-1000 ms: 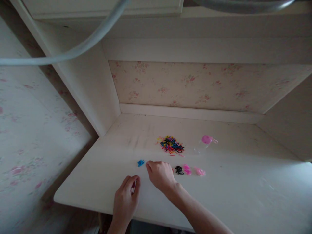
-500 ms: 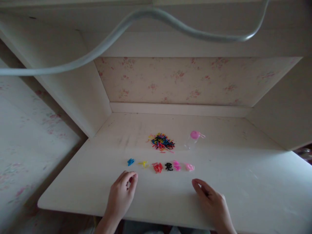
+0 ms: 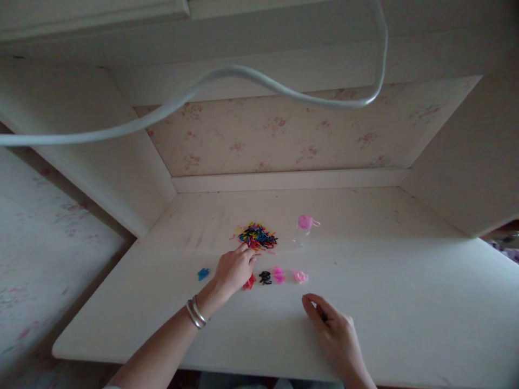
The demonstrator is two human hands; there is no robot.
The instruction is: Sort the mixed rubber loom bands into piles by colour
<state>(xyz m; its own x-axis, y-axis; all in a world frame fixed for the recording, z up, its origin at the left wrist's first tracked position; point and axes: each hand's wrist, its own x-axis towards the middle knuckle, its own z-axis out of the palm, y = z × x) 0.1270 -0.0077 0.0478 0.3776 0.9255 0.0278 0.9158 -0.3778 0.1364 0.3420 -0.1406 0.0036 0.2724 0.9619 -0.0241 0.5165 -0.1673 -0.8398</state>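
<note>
The left hand point(image 3: 234, 268) reaches to the near edge of the mixed pile of small elastic bands point(image 3: 258, 236), its fingertips at the bands; I cannot tell whether they grip one. Two silver bracelets point(image 3: 196, 312) encircle this wrist. The right hand point(image 3: 333, 327) is closed, thumb and forefinger meeting at the tips, nearer to the person than the pile and to its right.

On the near side of the pile there are small groups: red bands point(image 3: 250, 281), partly covered by the left hand, and black bands point(image 3: 265, 277). The blue bands point(image 3: 203, 274) are nearer and to the pile's left; the bright pink bands point(image 3: 279, 275) and pale pink bands point(image 3: 300, 276) are nearer and to its right. Just right of the pile is a clear bottle with a pink lid point(image 3: 305, 222). The white worktop point(image 3: 385, 302) carries all of these. Behind the pile is floral wallpaper point(image 3: 279, 135).
</note>
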